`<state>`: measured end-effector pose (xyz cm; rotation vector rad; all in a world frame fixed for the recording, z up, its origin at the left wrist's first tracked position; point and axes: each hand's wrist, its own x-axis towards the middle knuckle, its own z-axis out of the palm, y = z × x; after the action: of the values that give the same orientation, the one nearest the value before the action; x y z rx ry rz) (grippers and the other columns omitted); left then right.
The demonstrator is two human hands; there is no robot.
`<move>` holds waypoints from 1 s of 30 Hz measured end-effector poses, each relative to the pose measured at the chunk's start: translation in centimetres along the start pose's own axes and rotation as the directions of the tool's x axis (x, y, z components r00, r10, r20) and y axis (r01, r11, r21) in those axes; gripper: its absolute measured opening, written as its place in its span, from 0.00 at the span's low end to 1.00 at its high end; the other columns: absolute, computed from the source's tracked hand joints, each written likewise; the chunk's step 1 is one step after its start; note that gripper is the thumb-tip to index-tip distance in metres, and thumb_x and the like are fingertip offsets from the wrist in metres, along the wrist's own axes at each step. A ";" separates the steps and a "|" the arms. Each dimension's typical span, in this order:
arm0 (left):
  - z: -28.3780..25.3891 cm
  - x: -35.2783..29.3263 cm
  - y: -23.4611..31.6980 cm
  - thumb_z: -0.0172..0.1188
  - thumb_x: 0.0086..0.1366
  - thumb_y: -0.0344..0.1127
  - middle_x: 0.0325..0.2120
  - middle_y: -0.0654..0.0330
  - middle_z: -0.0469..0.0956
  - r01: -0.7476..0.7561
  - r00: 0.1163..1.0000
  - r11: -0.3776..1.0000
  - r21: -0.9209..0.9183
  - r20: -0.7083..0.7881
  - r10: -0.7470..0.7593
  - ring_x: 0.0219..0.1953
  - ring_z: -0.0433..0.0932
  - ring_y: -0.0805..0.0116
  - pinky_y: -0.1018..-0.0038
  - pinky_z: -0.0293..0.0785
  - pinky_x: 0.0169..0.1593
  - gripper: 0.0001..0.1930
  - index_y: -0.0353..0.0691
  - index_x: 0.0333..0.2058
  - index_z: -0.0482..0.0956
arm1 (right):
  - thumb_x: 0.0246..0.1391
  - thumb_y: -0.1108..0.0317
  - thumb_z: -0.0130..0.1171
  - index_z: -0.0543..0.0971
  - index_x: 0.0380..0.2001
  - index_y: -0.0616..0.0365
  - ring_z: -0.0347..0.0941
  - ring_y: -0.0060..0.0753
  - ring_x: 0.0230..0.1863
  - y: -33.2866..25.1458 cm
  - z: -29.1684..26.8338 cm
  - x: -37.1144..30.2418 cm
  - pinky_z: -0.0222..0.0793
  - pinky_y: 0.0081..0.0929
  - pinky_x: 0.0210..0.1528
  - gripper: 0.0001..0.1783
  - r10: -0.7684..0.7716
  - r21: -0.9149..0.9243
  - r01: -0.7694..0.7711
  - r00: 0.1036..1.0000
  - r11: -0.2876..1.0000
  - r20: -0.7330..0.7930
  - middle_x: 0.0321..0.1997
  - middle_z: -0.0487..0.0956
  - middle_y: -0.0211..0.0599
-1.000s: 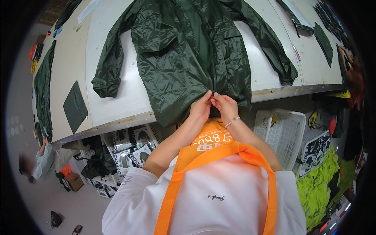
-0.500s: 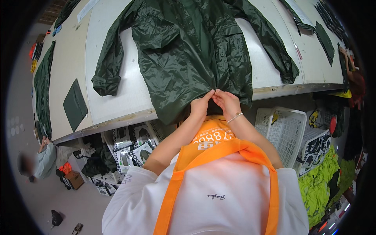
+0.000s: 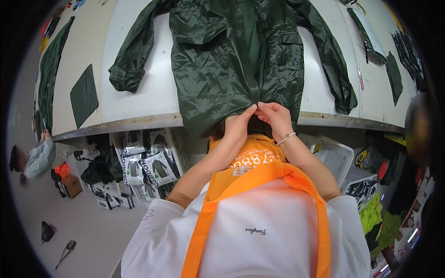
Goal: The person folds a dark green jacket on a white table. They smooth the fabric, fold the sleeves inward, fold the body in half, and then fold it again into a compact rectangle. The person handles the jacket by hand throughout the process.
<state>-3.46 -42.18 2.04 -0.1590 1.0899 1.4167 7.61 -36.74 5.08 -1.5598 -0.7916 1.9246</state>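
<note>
A dark green rain jacket (image 3: 208,65) lies front up on the worktable, its sleeves spread to both sides and its hem hanging over the near edge. Its front zipper (image 3: 258,88) runs down to where my hands meet. My left hand (image 3: 239,126) pinches the hem at the zipper's lower end, thumb uppermost. Close beside it, my right hand (image 3: 277,119), with a beaded bracelet at the wrist, pinches the other front edge there. The fingertips nearly touch, and the small zipper parts between them are hidden.
Folded green pieces (image 3: 84,96) lie on the table (image 3: 139,121) to the left, with more garments at the right. Beneath it stand packed bags (image 3: 157,167) and white plastic baskets (image 3: 334,157). A co-worker (image 3: 39,157) is at far left; another person's blurred head (image 3: 418,129) shows at right.
The view has shifted, so the table and baskets sit differently in it. My right hand's fingers have moved slightly at the zipper's end; my left keeps its pinch.
</note>
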 end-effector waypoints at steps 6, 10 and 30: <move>-0.1 0.6 0.0 0.64 0.58 0.30 0.28 0.58 0.77 0.059 0.998 0.998 -0.029 0.014 -0.058 0.33 0.74 0.69 0.75 0.70 0.40 0.06 0.33 0.28 0.77 | 0.54 0.72 0.59 0.74 0.24 0.60 0.78 0.27 0.31 1.5 -0.1 -0.1 0.73 0.19 0.35 0.06 0.086 0.193 -0.099 0.993 0.976 0.077 0.29 0.80 0.37; 1.0 0.2 0.5 0.65 0.57 0.30 0.26 0.59 0.76 0.082 0.996 0.995 0.051 0.023 -0.083 0.30 0.74 0.70 0.76 0.70 0.37 0.07 0.34 0.26 0.77 | 0.53 0.73 0.59 0.75 0.24 0.62 0.78 0.27 0.31 1.7 -0.6 0.5 0.73 0.19 0.35 0.06 0.072 0.150 -0.091 0.989 0.984 0.131 0.28 0.79 0.37; 0.3 2.2 -0.5 0.62 0.59 0.28 0.28 0.58 0.77 0.112 0.987 0.992 -0.065 0.120 -0.104 0.31 0.75 0.69 0.74 0.71 0.40 0.04 0.34 0.30 0.77 | 0.51 0.74 0.60 0.76 0.22 0.63 0.76 0.24 0.27 2.3 -0.1 0.2 0.71 0.18 0.31 0.07 -0.011 0.353 0.036 0.997 0.935 -0.073 0.27 0.79 0.37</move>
<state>-3.34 -40.58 0.43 -0.1822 0.9219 1.3510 7.57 -38.10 3.24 -1.3784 -0.4018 1.8605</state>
